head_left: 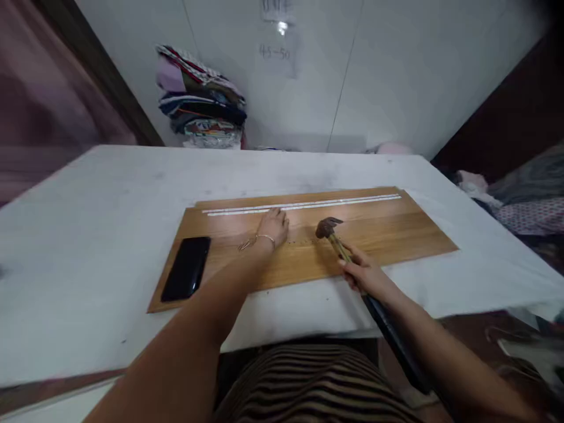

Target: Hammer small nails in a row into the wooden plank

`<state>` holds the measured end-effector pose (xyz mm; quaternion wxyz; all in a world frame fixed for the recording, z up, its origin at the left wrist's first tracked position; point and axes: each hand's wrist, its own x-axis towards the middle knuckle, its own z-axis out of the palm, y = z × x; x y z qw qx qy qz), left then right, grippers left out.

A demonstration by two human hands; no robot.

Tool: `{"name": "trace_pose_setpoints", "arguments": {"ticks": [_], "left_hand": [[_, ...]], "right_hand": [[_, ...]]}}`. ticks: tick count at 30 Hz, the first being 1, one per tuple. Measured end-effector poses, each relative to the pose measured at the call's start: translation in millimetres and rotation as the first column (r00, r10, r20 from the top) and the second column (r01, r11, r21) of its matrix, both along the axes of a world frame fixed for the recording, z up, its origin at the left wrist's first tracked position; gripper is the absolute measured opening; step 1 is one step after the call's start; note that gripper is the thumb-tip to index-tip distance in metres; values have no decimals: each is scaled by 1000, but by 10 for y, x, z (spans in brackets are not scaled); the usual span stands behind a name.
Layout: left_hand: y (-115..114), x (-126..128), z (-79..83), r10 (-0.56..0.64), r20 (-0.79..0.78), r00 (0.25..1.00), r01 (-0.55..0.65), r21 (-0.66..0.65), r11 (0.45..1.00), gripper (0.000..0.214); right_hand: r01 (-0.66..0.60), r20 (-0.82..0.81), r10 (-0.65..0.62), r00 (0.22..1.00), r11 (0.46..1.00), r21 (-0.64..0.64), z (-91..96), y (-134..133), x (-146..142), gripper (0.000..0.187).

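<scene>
My right hand (359, 270) is wrapped round the handle of a claw hammer (329, 227). Its head hangs over the wooden board (388, 229), and the long dark lower handle runs back beside my forearm. On the board rests my left hand (273, 226), fingers bent and bunched at the lower of two long white strips (361, 201). Whatever is between those fingertips is hidden. Small dark bits, perhaps nails (304, 241), lie between my hands. A few thin metal pieces (245, 244) sit by my left wrist, which wears a bracelet.
A black phone (185, 269) lies at the board's left end. The board rests on a white-covered table (110, 235). Folded cloth (200, 100) is stacked against the wall behind, and more fabric (533, 217) is heaped at the right.
</scene>
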<state>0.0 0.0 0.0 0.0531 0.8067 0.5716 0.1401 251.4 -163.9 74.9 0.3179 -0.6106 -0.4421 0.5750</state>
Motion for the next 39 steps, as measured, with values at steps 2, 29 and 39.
{"name": "trace_pose_setpoints", "arguments": {"ticks": [2,29,39], "left_hand": [[17,-28,-18,3,15,1000,-3,11,1000,30],[92,-114,-176,-20,89,996,12,88,996,25],[71,-95,-133,-9,85,996,4,60,998,25]], "right_hand": [[0,-16,0,1000,1000,-9,-62,21,-62,101],[-38,-160,35,986,999,-19,-212,81,-133,78],[-34,-149,31,988,999,-18,-189,51,-112,96]]}}
